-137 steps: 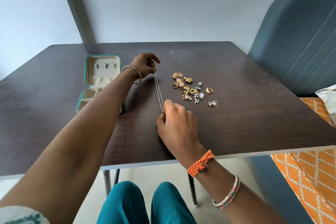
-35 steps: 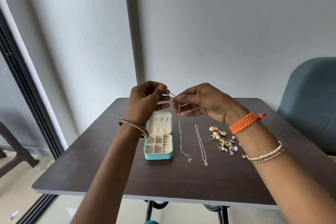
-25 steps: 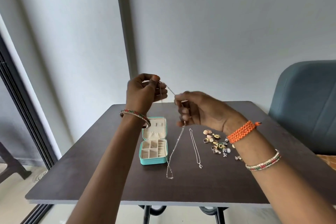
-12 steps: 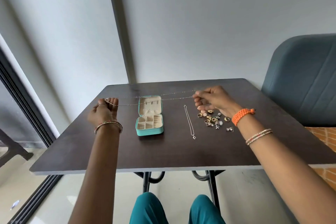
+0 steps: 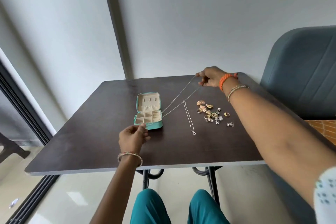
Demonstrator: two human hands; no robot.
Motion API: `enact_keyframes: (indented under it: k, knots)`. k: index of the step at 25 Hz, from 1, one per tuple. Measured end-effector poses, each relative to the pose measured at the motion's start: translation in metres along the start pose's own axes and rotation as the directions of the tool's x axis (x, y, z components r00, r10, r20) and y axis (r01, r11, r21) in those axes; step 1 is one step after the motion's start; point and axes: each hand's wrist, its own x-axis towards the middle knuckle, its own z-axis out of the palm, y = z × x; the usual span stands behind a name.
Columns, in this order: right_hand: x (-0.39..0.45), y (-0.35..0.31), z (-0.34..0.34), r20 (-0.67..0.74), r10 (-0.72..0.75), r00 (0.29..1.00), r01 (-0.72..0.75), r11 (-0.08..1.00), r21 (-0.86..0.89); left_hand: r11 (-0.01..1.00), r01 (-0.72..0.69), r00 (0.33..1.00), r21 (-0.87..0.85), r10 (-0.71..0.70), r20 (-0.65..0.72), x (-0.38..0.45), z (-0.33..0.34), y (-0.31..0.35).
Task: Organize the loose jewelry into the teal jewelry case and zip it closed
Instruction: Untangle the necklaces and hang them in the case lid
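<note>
Head view: the left hand (image 5: 133, 137), at centre frame, pinches one end of a thin silver chain necklace (image 5: 179, 99) just in front of the open teal zip-around jewelry case (image 5: 148, 113). The right hand (image 5: 211, 78), at upper right of centre, pinches the other end. The necklace is doubled into two near-parallel strands, stretched taut above the dark wood-grain worktop (image 5: 101, 132). Its long axis runs diagonally from lower left to upper right, passing over the case's right edge.

Step in hand, as judged: straightening the necklace before stowing it. The next move calls for bringing the hands together and lowering the necklace into a compartment or the lid pocket without tangling.

A second thin silver pendant chain (image 5: 189, 117) lies straight on the worktop right of the case. A loose cluster of gold and silver rings and earrings (image 5: 211, 112) lies further right.
</note>
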Motion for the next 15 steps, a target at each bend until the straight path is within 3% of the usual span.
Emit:
enact_keyframes:
  k: [2,4,6,11,15]
  knots:
    - [0.020,-0.011,0.006,-0.072,-0.068,0.995,0.051,0.976,-0.210,0.957,-0.105,0.993,0.272,0.086,0.080,-0.014,0.006,-0.005]
    - [0.036,-0.019,0.016,-0.101,-0.125,0.987,0.082,0.932,-0.353,0.851,-0.234,0.966,0.470,0.150,0.210,-0.028,0.017,-0.008]
    - [0.051,-0.017,0.028,-0.078,-0.197,0.977,0.141,0.878,-0.458,0.735,-0.305,0.936,0.606,0.113,0.333,-0.034,0.030,-0.013]
    - [0.089,0.015,0.064,-0.031,-0.441,0.897,0.336,0.725,-0.601,0.495,-0.363,0.904,0.789,-0.017,0.427,-0.026,0.052,-0.022]
    - [0.119,0.039,0.084,0.140,-0.471,0.871,0.425,0.578,-0.697,0.283,-0.499,0.850,0.819,-0.025,0.527,-0.019,0.066,-0.019]
